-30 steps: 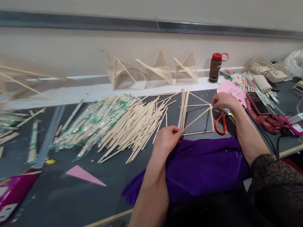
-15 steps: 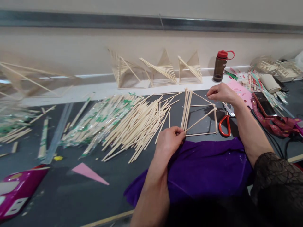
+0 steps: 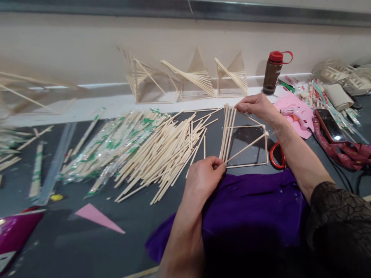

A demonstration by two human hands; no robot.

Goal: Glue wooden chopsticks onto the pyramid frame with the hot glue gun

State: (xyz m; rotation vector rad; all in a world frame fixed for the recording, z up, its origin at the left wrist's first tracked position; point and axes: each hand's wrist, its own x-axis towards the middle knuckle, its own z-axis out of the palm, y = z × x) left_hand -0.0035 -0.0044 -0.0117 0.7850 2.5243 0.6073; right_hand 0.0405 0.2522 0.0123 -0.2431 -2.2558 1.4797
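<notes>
A frame of thin wooden sticks (image 3: 246, 166) lies on the dark table, with several sticks fanned side by side along its left. My left hand (image 3: 205, 175) is closed at the near lower-left corner, thumb and fingers pinching the stick ends there. At the far upper end of the same sticks, my right hand (image 3: 256, 110) pinches near the frame's top corner; its fingertips partly cover the joint. Purple cloth (image 3: 252, 208) lies just below the frame. Red-handled scissors (image 3: 277, 156) rest right of it, partly hidden by my right forearm.
Loose sticks (image 3: 165, 150) and wrapped chopsticks (image 3: 113, 143) lie to the left. Finished stick models (image 3: 199, 79) stand along the wall. A bottle (image 3: 271, 75), a glue gun (image 3: 300, 116) on pink paper and a phone (image 3: 329, 124) are at right. A pink triangle (image 3: 98, 218) lies front left.
My right hand has moved left from above the frame's right side to the top of the fanned sticks. My left hand stays at the lower corner. The camera view has shifted slightly.
</notes>
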